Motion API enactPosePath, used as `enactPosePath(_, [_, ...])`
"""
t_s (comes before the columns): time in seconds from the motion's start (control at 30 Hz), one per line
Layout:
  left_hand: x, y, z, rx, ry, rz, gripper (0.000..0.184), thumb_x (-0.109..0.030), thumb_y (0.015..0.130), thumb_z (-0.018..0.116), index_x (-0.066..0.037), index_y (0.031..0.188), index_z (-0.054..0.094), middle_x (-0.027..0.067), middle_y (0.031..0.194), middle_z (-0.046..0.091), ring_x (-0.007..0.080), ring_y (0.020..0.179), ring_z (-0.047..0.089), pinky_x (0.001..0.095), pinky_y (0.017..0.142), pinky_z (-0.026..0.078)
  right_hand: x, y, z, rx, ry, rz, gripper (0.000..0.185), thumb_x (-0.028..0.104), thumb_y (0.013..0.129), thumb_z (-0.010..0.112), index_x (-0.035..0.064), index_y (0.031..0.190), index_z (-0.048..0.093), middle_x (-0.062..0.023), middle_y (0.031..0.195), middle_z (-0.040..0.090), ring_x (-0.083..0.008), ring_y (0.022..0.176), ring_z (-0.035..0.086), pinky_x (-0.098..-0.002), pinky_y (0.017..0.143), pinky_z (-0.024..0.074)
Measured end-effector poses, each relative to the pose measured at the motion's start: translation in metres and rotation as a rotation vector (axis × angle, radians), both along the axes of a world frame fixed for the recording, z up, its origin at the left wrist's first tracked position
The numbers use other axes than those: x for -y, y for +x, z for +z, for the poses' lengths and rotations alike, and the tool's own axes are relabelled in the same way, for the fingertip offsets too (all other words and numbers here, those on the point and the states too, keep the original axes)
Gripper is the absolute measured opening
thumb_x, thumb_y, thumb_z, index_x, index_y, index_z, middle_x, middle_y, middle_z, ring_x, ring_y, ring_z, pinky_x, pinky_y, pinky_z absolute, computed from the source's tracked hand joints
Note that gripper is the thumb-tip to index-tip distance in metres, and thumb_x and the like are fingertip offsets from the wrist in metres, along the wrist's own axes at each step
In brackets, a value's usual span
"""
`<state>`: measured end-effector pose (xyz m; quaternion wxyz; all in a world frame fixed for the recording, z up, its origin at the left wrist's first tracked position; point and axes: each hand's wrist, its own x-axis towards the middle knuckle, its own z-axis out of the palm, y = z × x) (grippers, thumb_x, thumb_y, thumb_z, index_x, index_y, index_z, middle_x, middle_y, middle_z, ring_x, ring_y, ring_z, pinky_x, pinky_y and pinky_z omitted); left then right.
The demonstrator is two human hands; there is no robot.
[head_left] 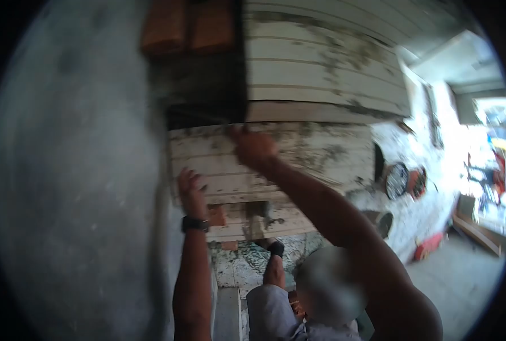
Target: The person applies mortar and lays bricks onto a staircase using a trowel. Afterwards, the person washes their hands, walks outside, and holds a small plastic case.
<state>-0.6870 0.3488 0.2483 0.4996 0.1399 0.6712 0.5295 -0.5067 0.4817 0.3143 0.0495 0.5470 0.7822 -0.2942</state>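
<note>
dark box (pixel 199 79) upper centre-left, bricks (pixel 212 28) at its top end | right hand (pixel 256 150) by its lower corner, blurred, can't tell grip | left hand (pixel 191 190) below, fingers parted, looks empty | risk: knocked box could drop bricks on hands

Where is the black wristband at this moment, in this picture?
In the head view, the black wristband is on the person's left wrist, left of centre, just below the left hand and left of a small orange block.
</note>
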Motion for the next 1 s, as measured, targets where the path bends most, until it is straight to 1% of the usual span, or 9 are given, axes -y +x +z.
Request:
enactPosePath(0.23, [0.01, 0.013, 0.037, -0.156, -0.106, -0.091, 0.038, -0.02, 0.083, 0.074, -0.008, 0.11, 0.051, 0.0046, 0.098, 0.054, 0.0139, 0.078, 0.057, 0.0294, 0.064, 0.05, 0.131, 0.105, 0.012, -0.525, 0.172, -0.323, 0.031, 0.017, 0.081, 0.062, 0.009, 0.108, 0.049, -0.018, 0.09, 0.057, -0.0404, 0.076, 0.061, -0.0477, 0.06, 0.051])
enactPosePath(0.47, [-0.036, 0.048, 0.067, -0.189, -0.112, -0.07, 0.024, -0.011, 0.082, 0.074, -0.007, 0.089, 0.052, 0.0021, 0.076, 0.056, 0.0111, 0.059, 0.054, 0.0252, 0.053, 0.049, 0.243, 0.263, 0.035, -0.467, 0.242, -0.978, 0.029, 0.017, 0.082, 0.069, 0.0073, 0.104, 0.052, -0.0171, 0.085, 0.059, -0.0359, 0.071, 0.061, -0.0411, 0.065, 0.0502])
enactPosePath(0.53, [-0.062, 0.048, 0.079, -0.235, 0.157, 0.011, 0.043, -0.015, 0.083, 0.073, -0.004, 0.121, 0.054, 0.0143, 0.113, 0.061, 0.0201, 0.098, 0.061, 0.0315, 0.075, 0.052, 0.249, 0.322, 0.042, -0.432, 0.227, -1.145, 0.034, 0.019, 0.082, 0.068, 0.0045, 0.108, 0.052, -0.0196, 0.088, 0.06, -0.0378, 0.076, 0.061, -0.0419, 0.069, 0.0488])
enactPosePath(0.63, [-0.084, 0.063, 0.133, -0.361, -0.105, -0.098, 0.095, -0.042, 0.083, 0.071, -0.021, 0.154, 0.012, 0.0147, 0.158, 0.016, 0.0341, 0.142, 0.024, 0.0517, 0.109, 0.028, 0.256, 0.411, 0.024, -0.338, 0.181, -1.294, 0.04, 0.022, 0.081, 0.066, 0.0012, 0.112, 0.051, -0.0224, 0.09, 0.06, -0.0396, 0.082, 0.061, -0.0442, 0.073, 0.0473])
enactPosePath(0.8, [-0.011, 0.119, 0.111, -0.728, -0.109, -0.203, 0.083, -0.03, 0.088, 0.067, -0.006, 0.152, 0.019, 0.019, 0.151, 0.031, 0.0289, 0.13, 0.042, 0.043, 0.105, 0.038, 0.273, 0.532, -0.038, -0.381, 0.126, -1.407, 0.044, 0.026, 0.08, 0.062, -0.0005, 0.112, 0.049, -0.028, 0.095, 0.059, -0.0464, 0.09, 0.058, -0.0479, 0.078, 0.0459])
enactPosePath(0.87, [0.054, 0.12, 0.048, -0.401, -0.351, -0.312, 0.062, -0.024, 0.086, 0.066, 0.006, 0.136, 0.041, 0.0164, 0.136, 0.048, 0.027, 0.122, 0.048, 0.041, 0.101, 0.041, 0.282, 0.578, -0.054, -0.29, 0.067, -1.441, 0.043, 0.027, 0.08, 0.061, -0.0003, 0.111, 0.049, -0.0288, 0.096, 0.06, -0.048, 0.093, 0.058, -0.0494, 0.079, 0.0454])
enactPosePath(0.9, [0.087, 0.119, 0.003, -0.119, -0.288, -0.73, 0.042, -0.021, 0.084, 0.064, 0.003, 0.118, 0.055, 0.0135, 0.113, 0.059, 0.0243, 0.106, 0.055, 0.0406, 0.094, 0.044, 0.281, 0.6, -0.067, -0.206, 0.022, -1.44, 0.042, 0.028, 0.081, 0.059, -0.0001, 0.11, 0.048, -0.0295, 0.097, 0.06, -0.0496, 0.095, 0.057, -0.0509, 0.08, 0.0449])
enactPosePath(0.93, [0.114, 0.23, 0.012, -0.324, -0.258, -0.204, 0.027, -0.018, 0.082, 0.063, 0.002, 0.101, 0.06, 0.0091, 0.099, 0.061, 0.0206, 0.091, 0.057, 0.0411, 0.084, 0.047, 0.289, 0.626, -0.085, -0.13, -0.037, -1.453, 0.041, 0.03, 0.082, 0.056, -0.0016, 0.107, 0.047, -0.0318, 0.096, 0.06, -0.0513, 0.094, 0.056, -0.054, 0.081, 0.0448])
enactPosePath(1.0, [0.154, 0.301, 0.008, -0.317, -0.661, -0.945, 0.044, -0.021, 0.085, 0.063, 0.0, 0.123, 0.053, 0.0114, 0.112, 0.057, 0.0178, 0.09, 0.058, 0.0354, 0.081, 0.049, 0.305, 0.681, -0.128, -0.067, -0.106, -1.513, 0.043, 0.029, 0.082, 0.055, -0.0034, 0.109, 0.047, -0.0322, 0.096, 0.06, -0.0507, 0.094, 0.058, -0.0546, 0.08, 0.0455])
